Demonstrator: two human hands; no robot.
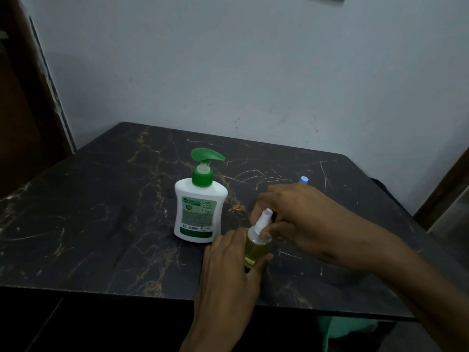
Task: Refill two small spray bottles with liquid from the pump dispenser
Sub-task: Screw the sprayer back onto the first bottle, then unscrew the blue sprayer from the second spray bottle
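Yellow-filled spray bottle (256, 246) gripped by left hand (229, 270), right hand (302, 222) on sprayer

A plain home room: marble-patterned table (101, 224) against a scuffed painted wall (253, 72)

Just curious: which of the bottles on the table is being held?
The small spray bottle of yellow-green liquid, gripped by both hands; the white pump dispenser stands untouched beside it.
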